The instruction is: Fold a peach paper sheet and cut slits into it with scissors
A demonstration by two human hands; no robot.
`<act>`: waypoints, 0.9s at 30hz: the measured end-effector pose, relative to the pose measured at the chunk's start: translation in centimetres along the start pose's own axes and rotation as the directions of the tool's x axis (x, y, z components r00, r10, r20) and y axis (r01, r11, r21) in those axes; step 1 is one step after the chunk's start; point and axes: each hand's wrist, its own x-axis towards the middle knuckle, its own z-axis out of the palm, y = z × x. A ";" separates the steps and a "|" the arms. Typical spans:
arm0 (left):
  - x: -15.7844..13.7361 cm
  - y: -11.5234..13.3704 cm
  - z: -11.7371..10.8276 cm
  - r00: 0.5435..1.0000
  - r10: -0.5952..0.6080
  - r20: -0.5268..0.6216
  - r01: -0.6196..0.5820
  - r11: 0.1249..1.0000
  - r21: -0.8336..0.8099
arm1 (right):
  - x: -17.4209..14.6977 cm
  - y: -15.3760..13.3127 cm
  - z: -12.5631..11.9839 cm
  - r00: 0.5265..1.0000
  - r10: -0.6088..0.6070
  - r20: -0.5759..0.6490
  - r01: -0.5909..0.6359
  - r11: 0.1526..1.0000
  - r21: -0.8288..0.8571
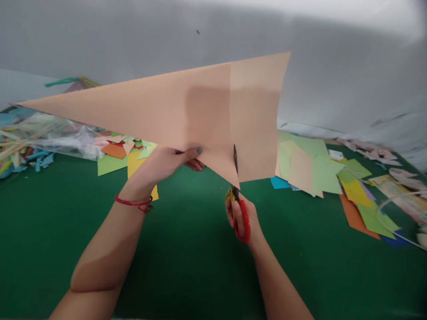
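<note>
A large peach sheet of paper (150, 106), folded to a long point at the left, is held up above the table. My left hand (173, 162) pinches its lower edge between thumb and fingers. Red-and-yellow-handled scissors (245, 222) are in my right hand (250, 218), fingers through the handles. Their dark blades are at the paper's lower edge, near the line where the folded part meets the single-layer part at the right. One blade shows in front of the sheet; the other is mostly hidden.
Green table (187, 258) under my hands. Paper strips and a clear plastic bag (76, 138) lie at the left, with paper scraps (115, 150) beside them. Stacked coloured sheets (303, 162) and more papers (363, 195) lie at the right, near a white cable (380, 211). A pale wall (150, 40) stands behind.
</note>
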 end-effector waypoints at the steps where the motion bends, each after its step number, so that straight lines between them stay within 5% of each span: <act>1: 0.0 0.0 0.0 1.000 0.001 -0.004 -0.001 1.000 0.003 | 0.0 0.1 -0.1 1.000 -0.014 0.028 0.013 1.000 0.014; 14: -0.1 -0.3 0.2 0.997 0.040 0.064 -0.036 0.998 -0.056 | 0.4 0.4 0.2 0.979 -0.153 0.132 0.143 0.986 0.081; 27: -0.1 -0.4 -0.1 0.948 0.042 0.316 -0.010 0.995 -0.103 | 0.2 -0.4 0.6 0.998 0.052 -0.027 -0.050 0.996 0.078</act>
